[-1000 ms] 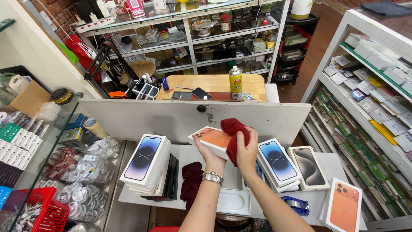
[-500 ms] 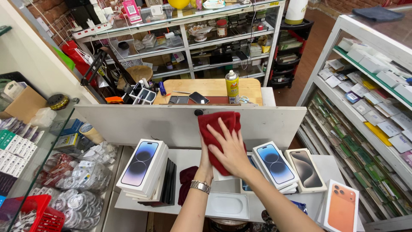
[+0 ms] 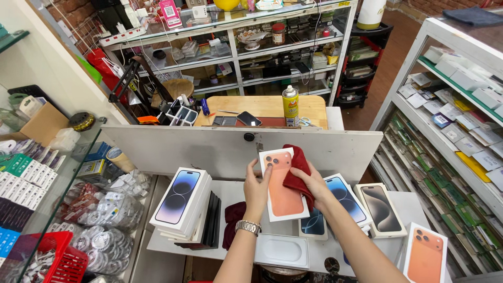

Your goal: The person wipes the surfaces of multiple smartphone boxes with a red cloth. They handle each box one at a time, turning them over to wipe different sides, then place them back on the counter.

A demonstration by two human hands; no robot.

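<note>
The left hand [image 3: 257,189] grips the orange phone box [image 3: 283,184] by its edge above the white shelf [image 3: 238,191], fingers clamped. The right hand [image 3: 313,183] presses a red cloth [image 3: 296,170] to it, fingers closed. The box looks light, stiff and slick; edges seem safest.

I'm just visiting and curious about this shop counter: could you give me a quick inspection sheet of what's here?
Surface: white shelf behind an open white panel.
Job's things: orange phone box, red cloth.
Clutter: box stack, blue box, grey box, second orange box, dark red cloth.
Hands: left hand holds the orange phone box; right hand presses the red cloth on it.
Cables: nothing seen on the shelf.
Surroundings: spray can on wooden table, stocked racks.
</note>
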